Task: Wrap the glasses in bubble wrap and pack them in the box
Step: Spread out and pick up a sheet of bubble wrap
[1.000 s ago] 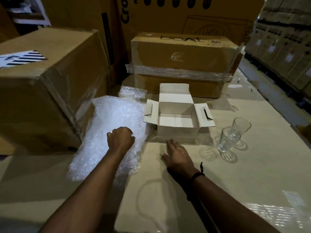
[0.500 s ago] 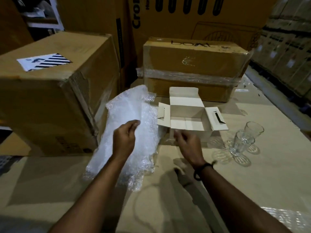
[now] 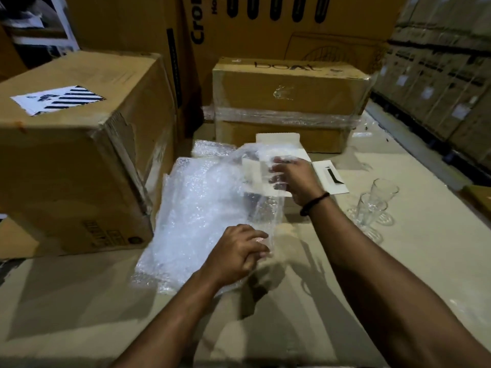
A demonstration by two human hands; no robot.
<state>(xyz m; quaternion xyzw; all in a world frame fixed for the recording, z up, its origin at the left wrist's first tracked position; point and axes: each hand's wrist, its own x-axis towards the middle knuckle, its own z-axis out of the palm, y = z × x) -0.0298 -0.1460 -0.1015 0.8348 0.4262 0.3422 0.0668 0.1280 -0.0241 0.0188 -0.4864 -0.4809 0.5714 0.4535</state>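
A sheet of clear bubble wrap [image 3: 196, 208] is lifted off a stack of more wrap in front of me. My left hand [image 3: 236, 251] grips its near edge, fingers curled around the plastic. My right hand [image 3: 295, 181] pinches the far edge, holding it up in front of the small open white box [image 3: 329, 176], which is partly hidden behind the sheet. Two clear drinking glasses [image 3: 372, 208] stand upright together on the cardboard surface to the right of the box, apart from both hands.
A large brown carton [image 3: 79, 155] stands at the left, touching the wrap stack. A taped brown carton [image 3: 287, 102] sits behind the white box, with taller cartons behind it. Stacked boxes [image 3: 446, 75] line the right. Another piece of bubble wrap [image 3: 210, 148] lies behind the stack.
My right hand left the table by the box and took hold of the sheet's far edge. My left hand moved down to the near edge. The sheet now hangs spread between both hands.
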